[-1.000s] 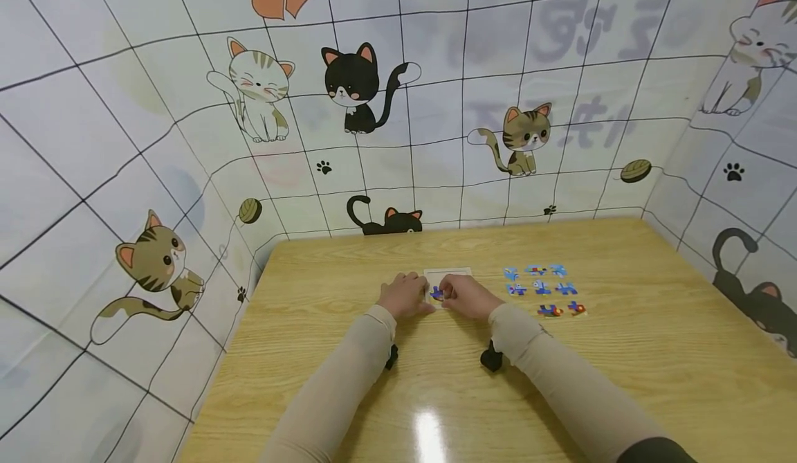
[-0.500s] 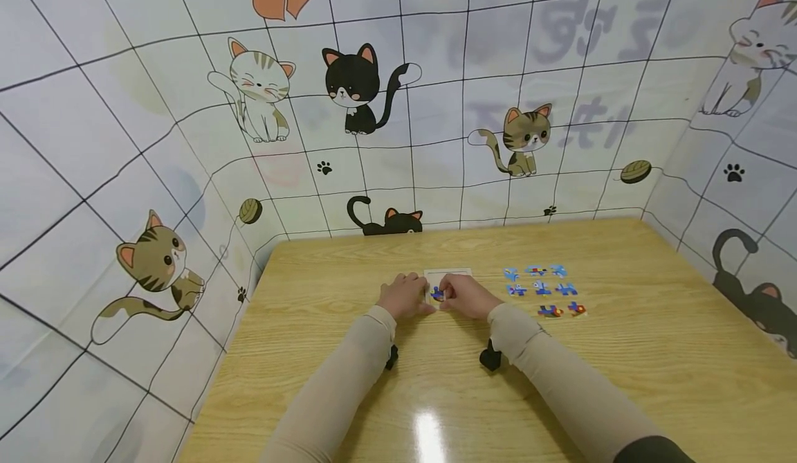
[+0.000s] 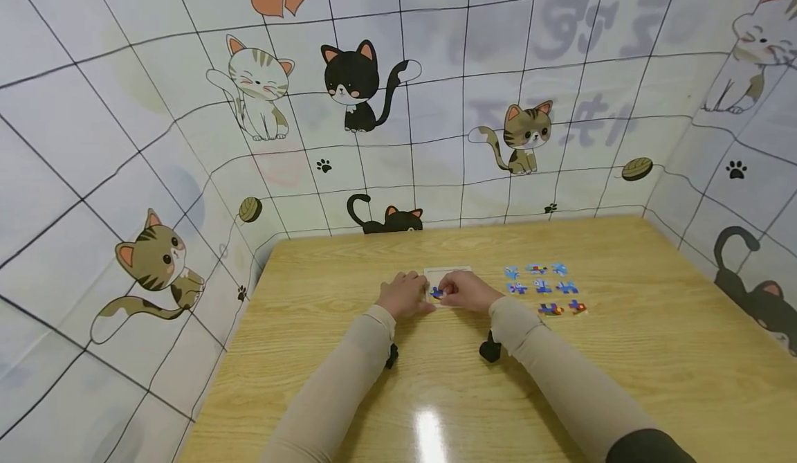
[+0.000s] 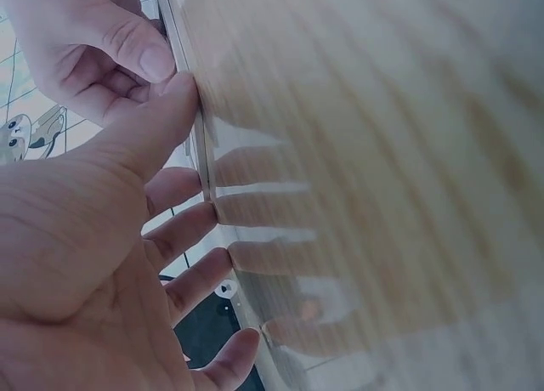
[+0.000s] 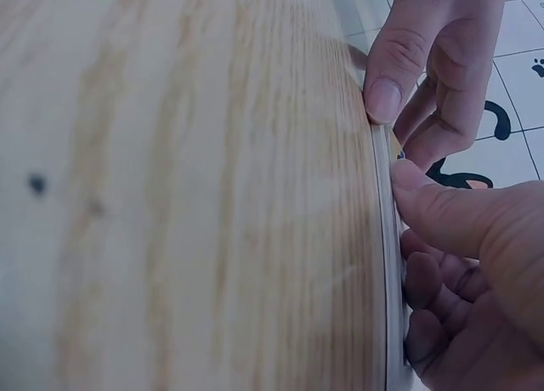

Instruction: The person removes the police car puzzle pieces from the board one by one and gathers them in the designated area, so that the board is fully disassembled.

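In the head view a small white tray (image 3: 448, 270) with a raised rim lies on the table between the hands. My left hand (image 3: 405, 295) is at its left side, thumb by the near corner. In the left wrist view its fingers are spread, tips down on the surface. My right hand (image 3: 468, 291) reaches over the tray with curled fingers, pinching a mostly blue jigsaw piece (image 3: 436, 293) near the tray's left part. Both thumbs sit close together along the tray's near edge in the right wrist view. The fingers hide part of the piece and tray.
To the right of the tray lie several loose jigsaw pieces (image 3: 542, 287) in rough rows, blue with red and yellow bits. The wooden table (image 3: 436, 380) ends at a cat-print wall covering (image 3: 436, 158). Black wrist cameras (image 3: 490, 349) hang under the forearms.
The right hand has turned slightly, its fingertips making small movements at the jigsaw piece. The left hand stays in place. The loose pieces stay put.
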Motion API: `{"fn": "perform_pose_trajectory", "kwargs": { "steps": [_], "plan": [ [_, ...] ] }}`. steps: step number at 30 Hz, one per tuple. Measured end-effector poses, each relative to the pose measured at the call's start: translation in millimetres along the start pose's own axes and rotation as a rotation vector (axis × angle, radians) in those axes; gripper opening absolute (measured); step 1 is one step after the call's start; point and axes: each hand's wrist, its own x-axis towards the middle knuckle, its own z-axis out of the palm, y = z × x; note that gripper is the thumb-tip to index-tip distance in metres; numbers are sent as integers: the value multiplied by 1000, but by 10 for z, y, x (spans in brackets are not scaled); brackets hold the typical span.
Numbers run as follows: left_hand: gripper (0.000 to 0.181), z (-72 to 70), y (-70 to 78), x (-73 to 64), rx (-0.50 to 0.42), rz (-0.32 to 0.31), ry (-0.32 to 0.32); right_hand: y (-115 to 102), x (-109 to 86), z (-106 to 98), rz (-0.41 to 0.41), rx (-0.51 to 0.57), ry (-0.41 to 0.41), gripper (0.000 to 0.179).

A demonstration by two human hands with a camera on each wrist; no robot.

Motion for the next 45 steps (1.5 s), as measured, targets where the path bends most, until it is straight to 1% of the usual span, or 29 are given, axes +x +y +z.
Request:
{"fn": "perform_pose_trajectory", "kwargs": {
  "steps": [3, 8, 15, 18, 22, 26, 29, 34, 38, 41, 43, 45],
  "plan": [
    [50, -16, 5, -8, 1, -3, 4, 7, 13, 4, -2, 1, 19, 20],
    [50, -27, 20, -20, -7, 3, 4, 4, 1, 8, 11, -44, 39, 23],
    [52, -18, 26, -18, 9, 8, 8, -59, -40, -3, 1, -91, 39, 27],
    [52, -22, 20, -19, 10, 7, 6, -79, -44, -4, 9, -94, 41, 26],
    [52, -26, 9, -25, 9, 5, 10, -72, -53, -7, -1, -84, 55, 26],
    [51, -27, 7, -32, 5, 3, 10, -38, -107, -33, -17, -75, 78, 24],
    [50, -23, 7, -30, 0, 1, 4, -5, -184, -87, -31, -88, 102, 23],
    [50, -11, 7, -7, -4, -8, 8, 89, -342, -229, -13, -103, 129, 22],
    [50, 37, -4, 24, -15, 1, 2, 208, -542, -357, 18, -71, 121, 24],
    [50, 74, -17, 49, -25, 8, 1, 309, -706, -456, 31, -67, 120, 25],
    [51, 98, -30, 69, -24, 7, 7, 362, -799, -525, 31, -85, 124, 24],
    [51, 105, -39, 79, -22, 0, 12, 408, -879, -592, 9, -109, 132, 22]
  ]
}}
